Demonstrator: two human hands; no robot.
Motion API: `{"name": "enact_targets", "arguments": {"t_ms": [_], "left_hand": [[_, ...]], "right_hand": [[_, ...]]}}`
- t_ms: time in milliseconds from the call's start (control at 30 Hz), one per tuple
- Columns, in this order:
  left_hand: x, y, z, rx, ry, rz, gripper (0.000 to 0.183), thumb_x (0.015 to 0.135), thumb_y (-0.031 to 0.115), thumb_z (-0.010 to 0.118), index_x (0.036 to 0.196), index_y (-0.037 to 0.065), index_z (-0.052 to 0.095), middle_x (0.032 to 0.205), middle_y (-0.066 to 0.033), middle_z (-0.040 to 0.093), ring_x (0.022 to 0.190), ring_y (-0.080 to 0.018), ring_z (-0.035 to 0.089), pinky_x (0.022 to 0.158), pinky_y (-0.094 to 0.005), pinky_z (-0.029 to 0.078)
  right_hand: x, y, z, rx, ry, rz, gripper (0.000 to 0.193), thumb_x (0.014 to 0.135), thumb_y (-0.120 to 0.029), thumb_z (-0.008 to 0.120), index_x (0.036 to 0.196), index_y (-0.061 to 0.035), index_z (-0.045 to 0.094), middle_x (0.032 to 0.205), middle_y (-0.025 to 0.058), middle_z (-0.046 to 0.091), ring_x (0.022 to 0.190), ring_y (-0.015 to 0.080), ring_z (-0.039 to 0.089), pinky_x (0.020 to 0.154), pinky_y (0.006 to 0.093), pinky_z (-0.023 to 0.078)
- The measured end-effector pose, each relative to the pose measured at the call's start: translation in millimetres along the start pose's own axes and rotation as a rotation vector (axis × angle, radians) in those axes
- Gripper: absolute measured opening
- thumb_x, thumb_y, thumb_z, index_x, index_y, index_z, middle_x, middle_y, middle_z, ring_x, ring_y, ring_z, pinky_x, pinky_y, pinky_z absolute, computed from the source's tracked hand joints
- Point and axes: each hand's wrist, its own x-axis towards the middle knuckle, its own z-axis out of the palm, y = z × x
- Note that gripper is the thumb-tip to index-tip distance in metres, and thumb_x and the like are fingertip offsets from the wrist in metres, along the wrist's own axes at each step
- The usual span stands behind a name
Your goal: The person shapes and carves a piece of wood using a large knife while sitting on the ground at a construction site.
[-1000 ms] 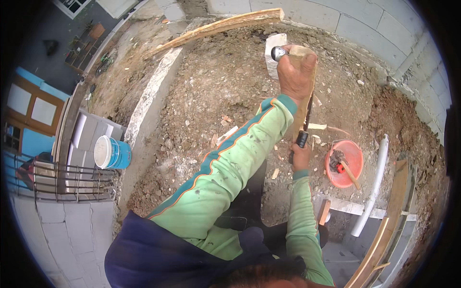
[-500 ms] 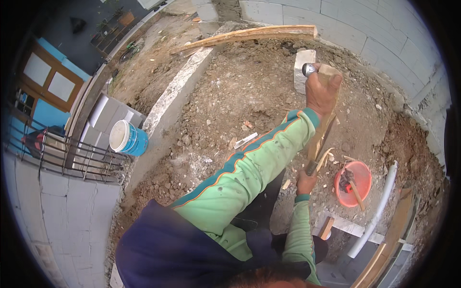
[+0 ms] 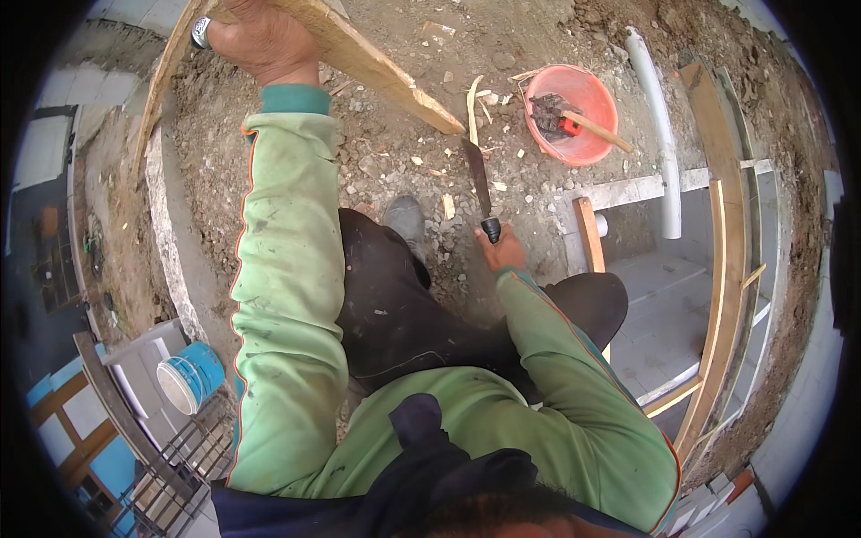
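Note:
My left hand (image 3: 269, 45), at the upper left, is closed around a rough wooden plank (image 3: 381, 72). The plank slants down toward the middle, and its lower end is chipped pale. Beside my left thumb is a small round black and silver thing (image 3: 199, 33) that I cannot identify. Lower down, my right hand (image 3: 504, 250) grips the black handle of a machete (image 3: 479, 175). Its dark blade points upward, with the tip close to the plank's lower end; whether they touch I cannot tell. Pale wood chips (image 3: 448, 206) and a long shaving (image 3: 473, 108) lie on the soil nearby.
An orange-red bucket (image 3: 574, 148) holds dark stuff and a wooden-handled tool. Right of it, a white pipe (image 3: 659, 134) reaches over a block-lined pit (image 3: 668, 287) edged with long boards (image 3: 728, 296). A blue bucket (image 3: 193, 377) and a rebar cage (image 3: 179, 480) are at the lower left.
The view has swung, so the scene sits differently. The machete blade, earlier mostly hidden along the plank, now shows fully below the plank's end. Both hands keep their holds.

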Motion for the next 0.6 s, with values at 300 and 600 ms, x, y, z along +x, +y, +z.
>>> {"name": "enact_targets", "arguments": {"t_ms": [300,600], "left_hand": [[2.8,-7.0,-15.1,-0.114,-0.168,0.191,0.047,0.104,0.052,0.050,0.083,0.011,0.056,0.078,0.0054,0.049,0.072,-0.0065,0.044,0.064,-0.0253,0.037],[3.0,-6.2,-7.4,-0.211,-0.230,0.132,0.049,0.106,0.052,0.046,0.114,0.005,0.058,0.100,0.0001,0.055,0.093,-0.0101,0.052,0.084,-0.0261,0.045]], "right_hand": [[126.4,-84.8,22.8,-0.093,0.325,-0.231,0.054,0.081,-0.044,0.078,0.117,-0.0084,0.059,0.119,0.0157,0.057,0.117,0.0376,0.054,0.091,0.0522,0.046],[199.6,-87.0,15.2,0.040,0.297,-0.315,0.022,0.086,-0.013,0.062,0.106,-0.0040,0.059,0.101,0.0218,0.065,0.101,0.0414,0.063,0.088,0.0498,0.050]]}}
